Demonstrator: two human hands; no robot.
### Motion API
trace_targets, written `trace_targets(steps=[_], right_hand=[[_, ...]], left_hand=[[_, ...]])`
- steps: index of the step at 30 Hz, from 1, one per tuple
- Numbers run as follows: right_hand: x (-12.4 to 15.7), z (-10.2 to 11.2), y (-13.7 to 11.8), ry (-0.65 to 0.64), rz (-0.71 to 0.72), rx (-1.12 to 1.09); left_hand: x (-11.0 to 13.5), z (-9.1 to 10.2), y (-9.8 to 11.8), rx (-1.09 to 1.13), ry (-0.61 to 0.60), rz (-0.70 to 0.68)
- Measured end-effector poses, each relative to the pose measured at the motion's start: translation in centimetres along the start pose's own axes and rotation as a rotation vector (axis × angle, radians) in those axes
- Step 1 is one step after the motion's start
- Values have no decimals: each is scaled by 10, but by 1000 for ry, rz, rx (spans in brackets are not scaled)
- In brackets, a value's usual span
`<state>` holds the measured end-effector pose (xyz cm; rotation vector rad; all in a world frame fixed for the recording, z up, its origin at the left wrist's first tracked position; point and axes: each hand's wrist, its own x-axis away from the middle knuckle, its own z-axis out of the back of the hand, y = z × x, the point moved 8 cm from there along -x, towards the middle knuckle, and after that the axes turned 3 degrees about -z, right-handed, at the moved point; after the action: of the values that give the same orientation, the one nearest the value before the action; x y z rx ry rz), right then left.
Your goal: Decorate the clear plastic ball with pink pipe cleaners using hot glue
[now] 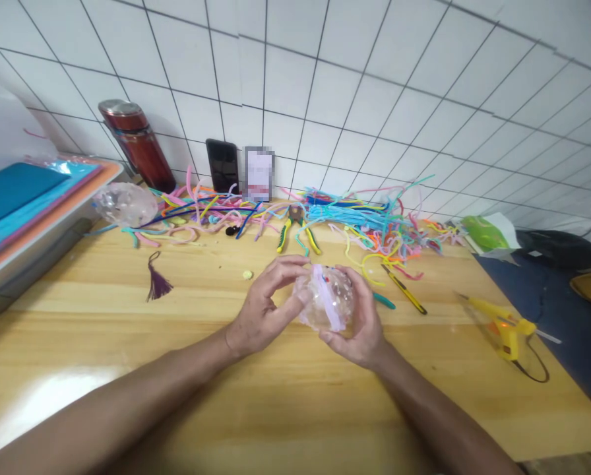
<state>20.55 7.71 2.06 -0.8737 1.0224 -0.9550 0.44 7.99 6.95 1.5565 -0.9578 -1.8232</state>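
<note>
Between my two hands, over the middle of the table, is a clear plastic ball (342,297) with small coloured specks and a pale lilac strip running over it. My left hand (270,300) curls around its left side, thumb and fingers on the surface. From the other side my right hand (362,323) cups it, thumb at the bottom and fingers behind. Green-and-yellow pliers (298,231) lie just beyond the ball. A yellow utility knife (405,290) and a teal tool end (384,301) rest to the right of my right hand.
Colourful pipe cleaners (347,212) are heaped along the tiled wall. A yellow glue gun (506,326) sits at right with its cord. At left are a purple tassel (159,280), another clear ball (127,204), a red thermos (140,148) and stacked sheets (43,198). Two phones (223,166) lean on the wall.
</note>
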Motion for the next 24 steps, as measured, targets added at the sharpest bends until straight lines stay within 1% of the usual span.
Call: trace_targets(steps=[2,4,6,8,10,12,15,18,24], right_hand=[[1,2,-5,41,54,47],[2,2,-7,49,81,72],[1,2,-10,13,92,75],[-1,2,-14,-52,101,37],[-3,3,-18,-113,83,-13],[-6,5,-20,-138,35,-48],[-10,6,-19,-144,-33,-107],[-12,3,-17,-160,-57,-178],[-13,2,-9,-160,-104,-192]], left_hand=[[4,-7,-2,-28,-64,-11],[8,-13,-4,-54,-116,-23],[10,-16,-4,-102,-144,-48],[10,-19,0,-170,-154,-108],[11,-21,5,-238,-156,-176],[12,-22,7,-281,-160,-212],[13,-24,7,-301,-160,-231],[15,-24,7,-302,-160,-245],[15,-25,6,-305,-174,-239]])
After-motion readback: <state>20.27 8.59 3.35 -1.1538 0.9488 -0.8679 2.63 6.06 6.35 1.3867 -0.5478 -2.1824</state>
